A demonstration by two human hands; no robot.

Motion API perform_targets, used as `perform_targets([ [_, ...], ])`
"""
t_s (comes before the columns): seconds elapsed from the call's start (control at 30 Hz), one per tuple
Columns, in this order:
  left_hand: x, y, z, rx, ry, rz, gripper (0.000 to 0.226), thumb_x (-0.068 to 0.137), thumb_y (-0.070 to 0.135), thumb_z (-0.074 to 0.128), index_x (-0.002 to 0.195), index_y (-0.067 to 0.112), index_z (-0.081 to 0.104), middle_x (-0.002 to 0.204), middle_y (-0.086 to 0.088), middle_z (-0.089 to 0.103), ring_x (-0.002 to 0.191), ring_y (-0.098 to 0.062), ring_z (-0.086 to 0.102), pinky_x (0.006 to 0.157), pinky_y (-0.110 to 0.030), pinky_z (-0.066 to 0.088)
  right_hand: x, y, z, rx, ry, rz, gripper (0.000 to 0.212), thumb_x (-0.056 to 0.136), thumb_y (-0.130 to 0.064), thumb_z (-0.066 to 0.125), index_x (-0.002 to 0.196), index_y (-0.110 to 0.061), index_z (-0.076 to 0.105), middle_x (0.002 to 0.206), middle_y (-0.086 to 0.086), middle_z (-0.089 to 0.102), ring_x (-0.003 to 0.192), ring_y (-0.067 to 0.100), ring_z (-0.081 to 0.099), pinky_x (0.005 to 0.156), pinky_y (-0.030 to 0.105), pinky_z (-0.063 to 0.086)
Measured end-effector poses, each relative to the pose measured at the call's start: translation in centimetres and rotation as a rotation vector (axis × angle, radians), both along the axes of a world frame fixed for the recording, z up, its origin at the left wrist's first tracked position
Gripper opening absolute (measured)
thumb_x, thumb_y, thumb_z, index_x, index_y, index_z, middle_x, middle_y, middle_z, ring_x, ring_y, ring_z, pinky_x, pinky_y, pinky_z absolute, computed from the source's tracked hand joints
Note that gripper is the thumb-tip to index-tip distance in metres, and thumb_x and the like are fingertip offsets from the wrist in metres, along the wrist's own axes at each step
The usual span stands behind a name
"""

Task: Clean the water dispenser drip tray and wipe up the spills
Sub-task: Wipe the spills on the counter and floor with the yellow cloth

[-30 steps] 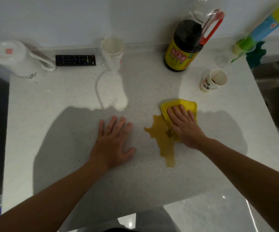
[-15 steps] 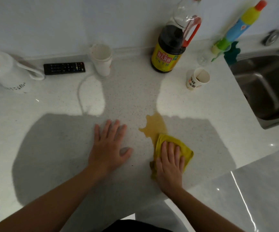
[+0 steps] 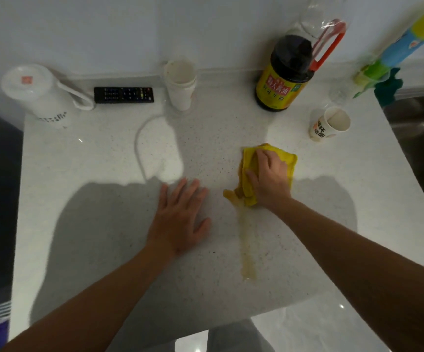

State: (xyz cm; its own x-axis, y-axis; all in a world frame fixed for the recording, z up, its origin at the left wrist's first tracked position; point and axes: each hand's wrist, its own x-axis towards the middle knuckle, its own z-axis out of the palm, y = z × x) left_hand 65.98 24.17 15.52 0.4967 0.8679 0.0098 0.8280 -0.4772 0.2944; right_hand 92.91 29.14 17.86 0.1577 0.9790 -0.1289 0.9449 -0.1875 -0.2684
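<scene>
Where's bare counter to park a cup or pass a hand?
Free: left counter between the jug, the remote and the left hand; right side between the paper cup, the sink and the right arm. Crowded: back edge with jug, remote, stacked cups, bottle; middle holds the right hand, cloth and spill.

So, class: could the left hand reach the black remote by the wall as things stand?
Probably yes: the left hand rests flat, holding nothing, and no upright thing stands on the counter between it and the remote.
</scene>
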Motion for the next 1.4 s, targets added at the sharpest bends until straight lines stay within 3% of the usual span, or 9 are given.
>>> perform_targets([
  [0.13, -0.7, 0.2, -0.1, -0.005, -0.164, 0.090, 0.059, 0.096, 0.041, 0.052, 0.144, 0.006, 0.058, 0.149, -0.015, 0.057, 0.144, -0.034, 0.048, 0.125, -0.059, 0.026, -0.8, 3.0, -0.5, -0.137, -0.160, 0.345, 0.063, 0.106, -0.049, 0.027, 0.163, -0.022, 0.018, 0.167, 0.009, 0.021, 0.156, 0.032, 0.013, 0.125, 0.056, 0.013],
  [0.33, -5.8, 0.2, -0.1, 0.059, -0.079, 0.007, 0.062, 0.093, 0.044, 0.058, 0.145, 0.011, 0.056, 0.153, -0.013, 0.053, 0.144, -0.034, 0.047, 0.119, -0.049, 0.036, 1.1, 1.4, -0.2, -0.067, -0.212, 0.667, 0.057, 0.104, -0.052, 0.033, 0.156, -0.030, 0.040, 0.154, 0.020, 0.040, 0.145, 0.041, 0.035, 0.118, 0.062, 0.029],
  [0.53, -8.4, -0.2, 0.5, 0.011, 0.076, -0.110, 0.069, 0.099, 0.049, 0.049, 0.159, 0.015, 0.040, 0.167, -0.009, 0.035, 0.156, -0.030, 0.028, 0.127, -0.050, 0.021, 1.3, -9.8, -0.9, -0.130, -0.119, 0.405, 0.068, 0.106, -0.058, 0.019, 0.164, -0.025, 0.005, 0.172, 0.005, 0.008, 0.159, 0.026, -0.003, 0.126, 0.058, 0.015],
  [0.63, -8.1, -0.1, 0.9, -0.014, 0.079, -0.104, 0.070, 0.098, 0.047, 0.051, 0.159, 0.015, 0.039, 0.166, -0.010, 0.036, 0.155, -0.031, 0.029, 0.128, -0.050, 0.018, 1.4, -12.7, -0.9, -0.212, -0.084, 0.148, 0.081, 0.102, -0.063, 0.018, 0.163, -0.014, -0.002, 0.172, 0.006, 0.002, 0.158, 0.024, -0.008, 0.128, 0.053, 0.009],
  [0.77, -8.2, -0.1, 1.0, -0.033, 0.083, -0.105, 0.072, 0.097, 0.050, 0.050, 0.159, 0.016, 0.038, 0.167, -0.010, 0.035, 0.157, -0.030, 0.027, 0.129, -0.049, 0.017, 0.8, -8.8, -0.5, -0.217, -0.148, 0.109, 0.080, 0.102, -0.058, 0.013, 0.163, -0.007, 0.006, 0.171, 0.013, 0.011, 0.158, 0.032, 0.003, 0.126, 0.054, 0.012],
  [0.87, -8.1, 0.0, 1.2, -0.021, 0.092, -0.113, 0.070, 0.097, 0.049, 0.050, 0.157, 0.015, 0.043, 0.166, -0.011, 0.038, 0.155, -0.032, 0.031, 0.126, -0.053, 0.025, 0.9, -2.1, -0.6, -0.185, -0.190, 0.194, 0.074, 0.103, -0.051, 0.023, 0.161, -0.005, 0.019, 0.169, 0.015, 0.022, 0.156, 0.036, 0.017, 0.123, 0.056, 0.019],
  [1.07, -8.0, -0.2, 0.7, 0.038, 0.058, -0.088, 0.069, 0.094, 0.045, 0.053, 0.154, 0.013, 0.048, 0.164, -0.012, 0.041, 0.151, -0.034, 0.039, 0.123, -0.055, 0.030, 1.8, 7.5, -0.4, -0.221, -0.276, 0.707, 0.071, 0.104, -0.051, 0.013, 0.162, -0.013, -0.005, 0.172, 0.009, 0.001, 0.158, 0.031, -0.001, 0.128, 0.049, 0.003],
  [1.33, -8.1, -0.3, 0.1, 0.038, 0.089, -0.103, 0.069, 0.098, 0.049, 0.046, 0.158, 0.015, 0.041, 0.167, -0.010, 0.036, 0.154, -0.032, 0.032, 0.128, -0.051, 0.020, 3.8, 2.2, 0.2, -0.212, -0.304, 1.006, 0.067, 0.103, -0.053, 0.002, 0.157, -0.021, -0.022, 0.169, 0.003, -0.018, 0.156, 0.025, -0.017, 0.126, 0.042, -0.012],
  [1.4, -8.1, -0.3, 0.3, 0.024, 0.097, -0.112, 0.070, 0.098, 0.049, 0.046, 0.158, 0.015, 0.040, 0.167, -0.010, 0.036, 0.154, -0.033, 0.032, 0.127, -0.051, 0.021, 4.6, -1.4, 0.3, -0.202, -0.266, 0.933, 0.069, 0.106, -0.050, 0.011, 0.162, -0.016, -0.009, 0.172, 0.005, -0.009, 0.158, 0.025, -0.011, 0.127, 0.045, -0.007],
])
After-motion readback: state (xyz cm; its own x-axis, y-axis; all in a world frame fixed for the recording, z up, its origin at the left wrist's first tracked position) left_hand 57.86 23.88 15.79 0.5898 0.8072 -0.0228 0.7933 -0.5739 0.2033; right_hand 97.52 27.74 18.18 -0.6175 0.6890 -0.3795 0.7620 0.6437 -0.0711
